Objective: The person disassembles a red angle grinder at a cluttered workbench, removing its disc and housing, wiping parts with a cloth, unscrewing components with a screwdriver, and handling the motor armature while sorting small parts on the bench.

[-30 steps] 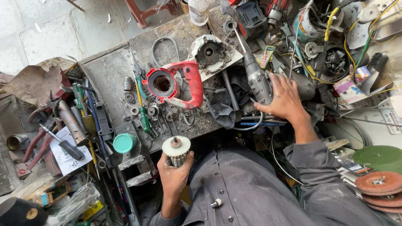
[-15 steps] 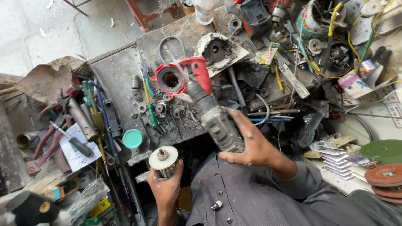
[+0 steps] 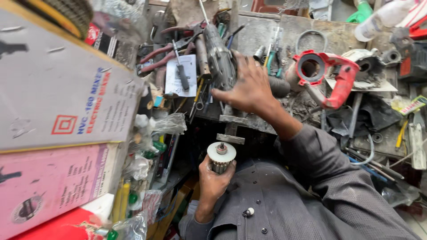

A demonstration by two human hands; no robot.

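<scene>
Carried leftward across the cluttered workbench [image 3: 258, 33] since half a second ago, the grey power-tool body [image 3: 219, 62] is now seen pressed down near the bench's left end, where earlier it had been held over the middle, close to the red handle housing [image 3: 336, 80]. The camera view has swung left as well, so that stacked cardboard boxes [image 3: 58, 102] now fill the left side.

The right hand [image 3: 249, 86] is spread over the grey tool body, fingers curled around its casing and closed on it. The left hand [image 3: 212, 178] is kept low, in front of the grey shirt [image 3: 284, 204], and is clamped around a motor armature [image 3: 221, 156] held upright, its pale fan disc and short shaft turned upward. The two hands are held well apart, one above the other in the view.

Judged from how things lie, the tool is in a dismantled state: the armature is out of the casing, and the red housing and a round gear cover [image 3: 369, 66] lie loose on the bench to the right. Nothing is seen refitted, so reassembly appears to be left undone. The armature sits below the bench edge, directly under the tool body but clear of it. Red-handled pliers [image 3: 155, 55] and a screwdriver [image 3: 181, 73] on a sheet of paper lie just left of the tool body.
</scene>
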